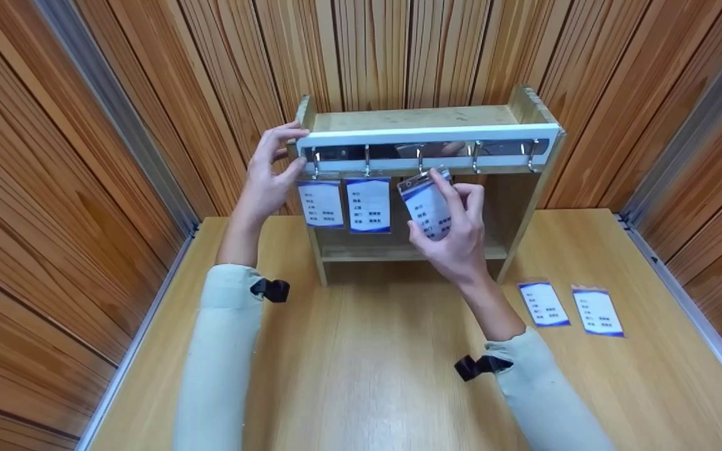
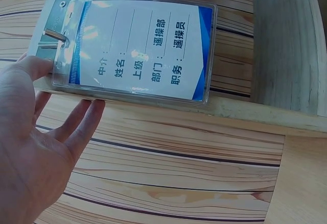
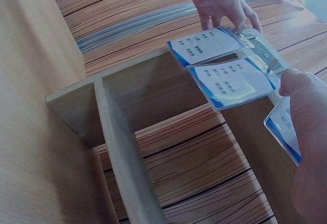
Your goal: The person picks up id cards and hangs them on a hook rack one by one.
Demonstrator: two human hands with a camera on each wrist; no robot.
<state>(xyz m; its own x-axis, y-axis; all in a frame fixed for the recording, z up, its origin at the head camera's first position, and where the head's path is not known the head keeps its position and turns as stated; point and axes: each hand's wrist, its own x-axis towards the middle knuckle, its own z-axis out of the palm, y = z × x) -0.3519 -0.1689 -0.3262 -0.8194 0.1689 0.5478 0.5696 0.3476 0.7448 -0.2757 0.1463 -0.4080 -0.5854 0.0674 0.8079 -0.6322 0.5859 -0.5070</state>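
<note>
My right hand pinches a clear-sleeved badge card between thumb and fingers. The card tilts, its top edge right at the middle hook of a wooden hook rack. My left hand grips the rack's left end, thumb at the front by the first hook and fingers round the side. Two badge cards hang from the two leftmost hooks: the first badge card and the second badge card. In the right wrist view, my right hand hides most of its card.
Two more badge cards lie flat on the table at right: a nearer badge card and a farther-right badge card. Two hooks on the rack's right hold nothing. Wood-panelled walls stand behind and at both sides.
</note>
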